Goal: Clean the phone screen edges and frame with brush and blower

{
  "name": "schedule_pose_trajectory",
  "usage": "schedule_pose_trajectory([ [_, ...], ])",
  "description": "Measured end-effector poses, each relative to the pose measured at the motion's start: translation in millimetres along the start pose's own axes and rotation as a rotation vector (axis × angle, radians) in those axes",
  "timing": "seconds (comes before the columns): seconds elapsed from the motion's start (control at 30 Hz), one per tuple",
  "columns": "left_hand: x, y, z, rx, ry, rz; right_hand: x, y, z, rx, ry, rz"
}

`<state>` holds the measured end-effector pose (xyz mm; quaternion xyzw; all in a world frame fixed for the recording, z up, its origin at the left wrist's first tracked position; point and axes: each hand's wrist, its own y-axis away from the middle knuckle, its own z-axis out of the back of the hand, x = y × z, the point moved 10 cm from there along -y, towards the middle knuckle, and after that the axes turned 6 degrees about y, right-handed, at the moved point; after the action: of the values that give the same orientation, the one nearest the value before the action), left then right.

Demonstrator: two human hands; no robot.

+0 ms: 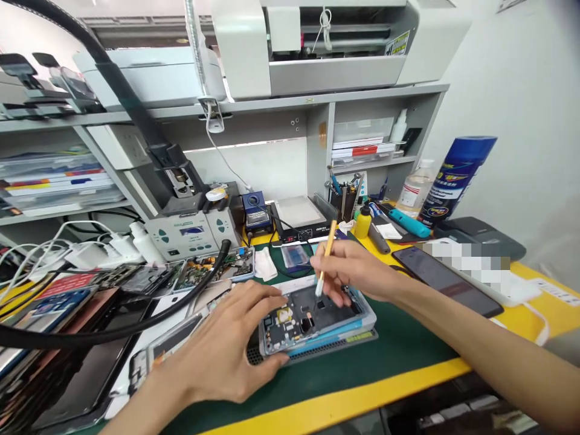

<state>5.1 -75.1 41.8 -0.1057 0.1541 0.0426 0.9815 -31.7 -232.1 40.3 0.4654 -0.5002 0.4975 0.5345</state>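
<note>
In the head view, an opened phone frame (299, 314), with a dark inner plate and small circuit parts at its left end, lies raised on a light blue and grey support (333, 338). My left hand (231, 338) grips the frame's left end, fingers along the far edge and thumb at the near edge. Pinched in my right hand (347, 269) is a small brush (332, 235) with a wooden handle and a whitish tip. The brush stands nearly upright, its tip at the dark plate; whether it touches is hard to see.
Phone parts and a dark phone (99, 362) crowd the left. A black hose (136, 335) arches over them. A rework station (193, 235) and a heating plate (301, 214) stand behind. Right are a large phone (446, 281), a yellow bottle (363, 222) and a blue spray can (457, 178).
</note>
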Motion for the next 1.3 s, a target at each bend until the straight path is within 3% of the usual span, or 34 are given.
schedule_pose_trajectory([
  [0.1,2,3,-3.4,-0.022,-0.018,-0.011,-5,9,-13,0.076,0.016,-0.035],
  [0.2,1,6,-2.1,-0.072,-0.073,-0.049,-6,15,-16,0.062,0.03,-0.044],
  [0.3,-3,9,4.4,-0.146,-0.128,-0.097,-3,18,-7,-0.051,0.02,-0.023],
  [0.47,-8,10,14.4,-0.243,-0.176,-0.142,16,28,21,-0.319,0.047,0.151],
  [0.7,-6,9,24.4,-0.373,-0.119,-0.129,10,25,32,-0.405,-0.098,0.167],
  [0.9,3,4,17.9,-0.379,0.019,-0.04,5,26,31,-0.454,-0.184,0.146],
  [1.07,-5,-9,25.8,-0.389,0.239,-0.05,10,26,30,-0.43,-0.189,0.155],
  [1.2,-1,-24,24.9,-0.318,0.462,0.06,13,27,34,-0.409,-0.214,0.14],
  [1.3,10,-26,20.8,-0.365,0.622,0.151,14,28,34,-0.409,-0.216,0.13],
])
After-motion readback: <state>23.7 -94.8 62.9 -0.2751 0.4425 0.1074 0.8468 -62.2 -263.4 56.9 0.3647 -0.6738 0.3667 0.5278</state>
